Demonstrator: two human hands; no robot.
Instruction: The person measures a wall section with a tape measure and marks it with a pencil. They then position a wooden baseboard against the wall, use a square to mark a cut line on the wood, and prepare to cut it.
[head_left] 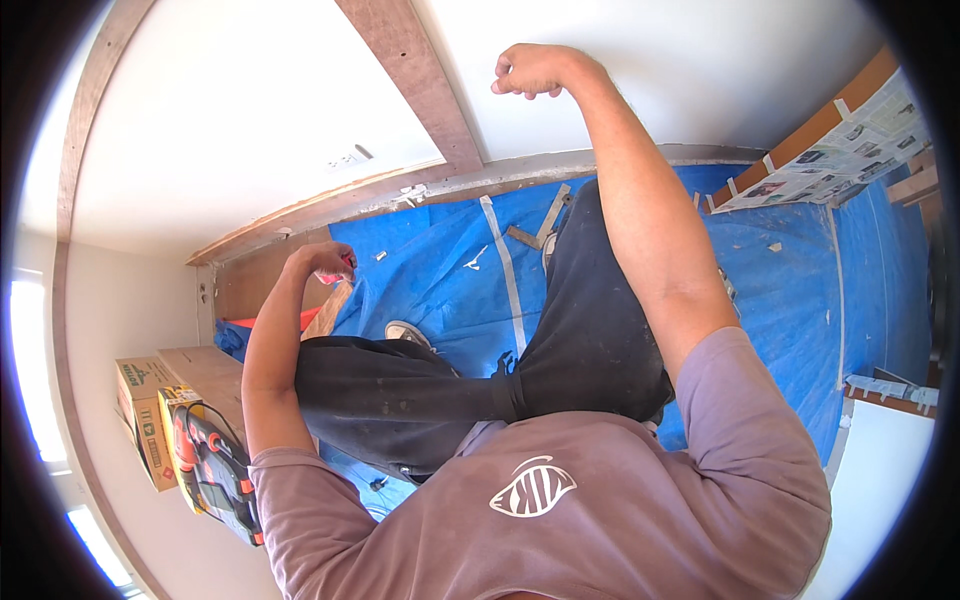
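My left hand [326, 260] is closed round a small red object [337, 277], mostly hidden by the fingers, above a light wooden piece [325, 314] and the blue floor sheeting [456, 270]. My right hand [533, 72] is raised in front of the white wall [670, 55], to the right of a vertical wooden strip [417, 80]. Its fingers are curled; I cannot make out whether anything is in them.
Cardboard boxes [143, 400] and a black-and-orange tool [215, 470] sit at the left. A newspaper-covered panel [820, 150] stands at upper right. Short wood scraps [553, 215] lie by my shoes [406, 332]. A horizontal wooden trim [290, 215] runs along the wall.
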